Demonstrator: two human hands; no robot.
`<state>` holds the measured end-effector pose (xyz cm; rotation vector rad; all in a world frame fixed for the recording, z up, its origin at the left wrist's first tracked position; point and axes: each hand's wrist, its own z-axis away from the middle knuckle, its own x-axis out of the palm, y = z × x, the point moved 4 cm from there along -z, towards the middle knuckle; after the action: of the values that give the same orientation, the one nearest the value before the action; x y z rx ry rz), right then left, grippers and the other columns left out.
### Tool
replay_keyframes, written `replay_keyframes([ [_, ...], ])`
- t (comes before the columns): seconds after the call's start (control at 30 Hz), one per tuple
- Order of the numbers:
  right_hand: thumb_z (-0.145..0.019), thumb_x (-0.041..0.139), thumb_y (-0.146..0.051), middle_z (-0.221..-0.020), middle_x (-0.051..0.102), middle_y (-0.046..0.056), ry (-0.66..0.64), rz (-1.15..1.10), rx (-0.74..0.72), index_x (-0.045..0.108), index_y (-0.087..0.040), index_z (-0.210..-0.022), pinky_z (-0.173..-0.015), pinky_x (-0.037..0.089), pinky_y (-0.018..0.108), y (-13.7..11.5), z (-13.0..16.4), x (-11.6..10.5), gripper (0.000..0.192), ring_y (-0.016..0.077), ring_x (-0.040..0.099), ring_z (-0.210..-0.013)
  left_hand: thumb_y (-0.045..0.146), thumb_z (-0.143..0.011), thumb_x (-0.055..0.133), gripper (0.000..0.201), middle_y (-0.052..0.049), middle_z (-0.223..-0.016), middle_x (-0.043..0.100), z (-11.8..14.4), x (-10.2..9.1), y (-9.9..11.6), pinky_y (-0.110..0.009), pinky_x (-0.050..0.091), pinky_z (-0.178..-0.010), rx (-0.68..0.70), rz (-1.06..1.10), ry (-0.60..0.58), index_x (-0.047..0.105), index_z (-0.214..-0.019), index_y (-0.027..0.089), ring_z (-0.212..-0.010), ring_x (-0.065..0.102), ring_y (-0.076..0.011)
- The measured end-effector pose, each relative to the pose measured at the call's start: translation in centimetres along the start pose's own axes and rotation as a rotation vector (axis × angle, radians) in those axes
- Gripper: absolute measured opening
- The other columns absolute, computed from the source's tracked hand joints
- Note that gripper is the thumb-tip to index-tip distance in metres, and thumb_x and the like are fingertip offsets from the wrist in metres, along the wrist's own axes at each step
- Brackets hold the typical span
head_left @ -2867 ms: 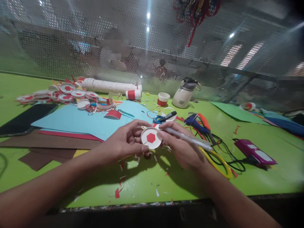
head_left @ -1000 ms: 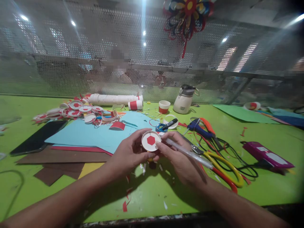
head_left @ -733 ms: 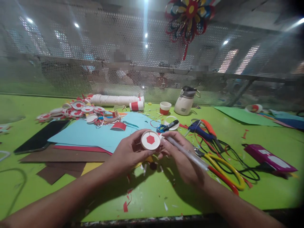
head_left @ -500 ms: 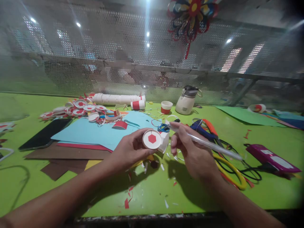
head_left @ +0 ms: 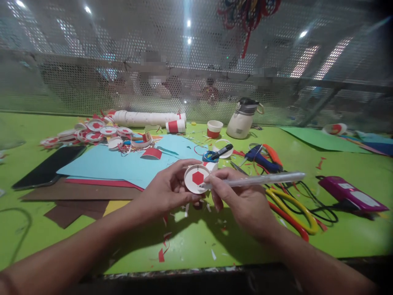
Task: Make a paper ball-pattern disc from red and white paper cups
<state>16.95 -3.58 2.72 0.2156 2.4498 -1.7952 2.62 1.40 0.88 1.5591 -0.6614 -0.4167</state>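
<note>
A white paper disc with a red hexagon sits pinched in the left hand above the green table, while the right hand grips a pen, tip touching the disc's rim. Behind, a heap of finished discs lies beside blue paper; scissors wait nearby.

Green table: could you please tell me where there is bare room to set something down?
The green table is bare at the near right, in front of the purple case, and at the far left behind the phone. It is crowded around the scissors, the blue paper and both hands.
</note>
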Motion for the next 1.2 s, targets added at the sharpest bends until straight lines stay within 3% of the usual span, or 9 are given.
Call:
replay_keyframes([
  [0.27,-0.087,0.057,-0.039,-0.053,0.055,-0.005,-0.024,-0.086,0.013,0.058,-0.021,-0.077,-0.043,0.043,0.024,0.27,-0.23,0.11,0.021,0.0096,0.051,-0.043,0.014,-0.067,0.076,0.058,-0.003,-0.099,0.068,0.22,0.17,-0.09,-0.026,0.052,-0.068,-0.057,0.109,-0.044,0.052,-0.119,0.024,-0.073,0.066,-0.0135],
  [0.53,-0.088,0.056,-0.039,-0.053,0.055,-0.005,-0.022,-0.11,0.024,0.055,-0.02,-0.076,-0.041,0.044,0.023,0.36,-0.16,0.28,0.022,0.009,0.051,-0.043,0.015,-0.07,0.076,0.051,-0.001,-0.094,0.068,0.1,0.13,0.0,-0.024,0.051,-0.068,-0.054,0.107,-0.041,0.054,-0.116,0.022,-0.075,0.065,-0.0128],
  [1.2,-0.089,0.056,-0.037,-0.054,0.056,-0.005,-0.023,-0.07,-0.016,0.054,-0.018,-0.079,-0.043,0.045,0.02,0.38,-0.03,0.35,0.022,0.0077,0.054,-0.044,0.014,-0.068,0.076,0.057,-0.002,-0.091,0.066,-0.07,-0.1,-0.28,-0.025,0.052,-0.069,-0.038,0.058,-0.032,0.049,-0.119,0.018,-0.076,0.065,-0.0141],
])
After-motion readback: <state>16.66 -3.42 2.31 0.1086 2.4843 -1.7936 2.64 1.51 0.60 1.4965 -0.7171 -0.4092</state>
